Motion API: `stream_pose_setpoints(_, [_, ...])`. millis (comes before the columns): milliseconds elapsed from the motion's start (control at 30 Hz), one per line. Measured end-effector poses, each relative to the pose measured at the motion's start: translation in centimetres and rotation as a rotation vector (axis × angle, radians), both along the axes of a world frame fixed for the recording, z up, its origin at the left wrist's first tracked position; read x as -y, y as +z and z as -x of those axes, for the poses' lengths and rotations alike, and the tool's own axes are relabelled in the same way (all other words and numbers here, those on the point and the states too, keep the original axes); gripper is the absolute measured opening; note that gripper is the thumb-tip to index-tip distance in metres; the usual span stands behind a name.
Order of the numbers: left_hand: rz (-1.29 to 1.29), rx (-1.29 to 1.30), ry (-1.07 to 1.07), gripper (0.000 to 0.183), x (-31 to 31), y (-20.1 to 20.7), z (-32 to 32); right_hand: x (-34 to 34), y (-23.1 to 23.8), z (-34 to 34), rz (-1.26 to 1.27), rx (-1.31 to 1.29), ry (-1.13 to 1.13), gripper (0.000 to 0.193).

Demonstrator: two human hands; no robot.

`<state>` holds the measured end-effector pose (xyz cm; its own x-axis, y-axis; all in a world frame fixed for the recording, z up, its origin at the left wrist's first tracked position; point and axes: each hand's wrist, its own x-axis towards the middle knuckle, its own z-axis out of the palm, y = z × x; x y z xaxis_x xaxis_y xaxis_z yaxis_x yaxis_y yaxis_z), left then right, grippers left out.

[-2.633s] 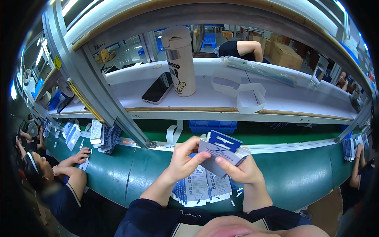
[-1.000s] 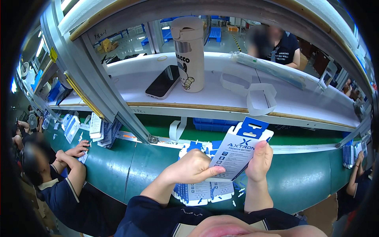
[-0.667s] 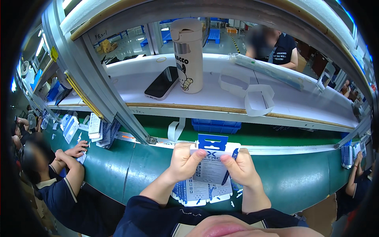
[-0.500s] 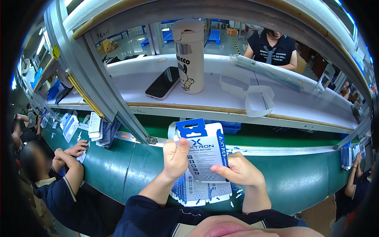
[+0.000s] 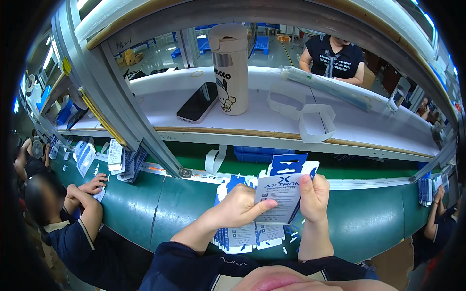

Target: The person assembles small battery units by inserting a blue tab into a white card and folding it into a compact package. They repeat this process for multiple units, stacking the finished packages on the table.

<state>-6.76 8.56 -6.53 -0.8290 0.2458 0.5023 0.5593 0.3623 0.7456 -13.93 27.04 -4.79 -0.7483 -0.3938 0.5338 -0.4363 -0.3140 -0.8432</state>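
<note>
My right hand [image 5: 315, 198] is closed on the upper right edge of a white-and-blue printed cardboard carton with a slotted blue hang tab [image 5: 281, 196], thumb across its front, while my left hand [image 5: 238, 206] is curled in nearly a fist, its thumb pressed on the carton's lower left front. The carton is held up above 2 side-by-side piles of similar printed cartons [image 5: 242, 236] on the smooth green work surface [image 5: 189, 208]. Compared with 0.5 s ago, it sits farther right, and my left hand has dropped from its upper left edge as my right has risen.
</note>
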Motion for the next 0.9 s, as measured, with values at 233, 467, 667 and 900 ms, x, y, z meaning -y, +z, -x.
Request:
stream_pose_setpoints(233, [0.051, -0.114, 0.066, 0.036, 0.5, 0.0, 0.4, 1.1, -1.0, -0.3, 0.106, -0.115, -0.138, 0.035])
stream_pose_setpoints(467, [0.141, -0.142, 0.094, 0.037, 0.5, 0.4, 0.2, 0.9, -1.2, -0.4, 0.12, -0.07, -0.123, 0.034])
stream_pose_setpoints(667, [-0.094, -0.188, 0.212, 0.025, 0.1, 0.3, 0.5, 0.6, 0.7, 0.0, -0.048, -0.092, 0.105, 0.028])
stream_pose_setpoints(900, [-0.288, -0.033, 0.098, 0.027, 0.6, 0.2, -0.1, 1.0, 0.7, -0.1, -0.188, -0.046, 0.212, 0.027])
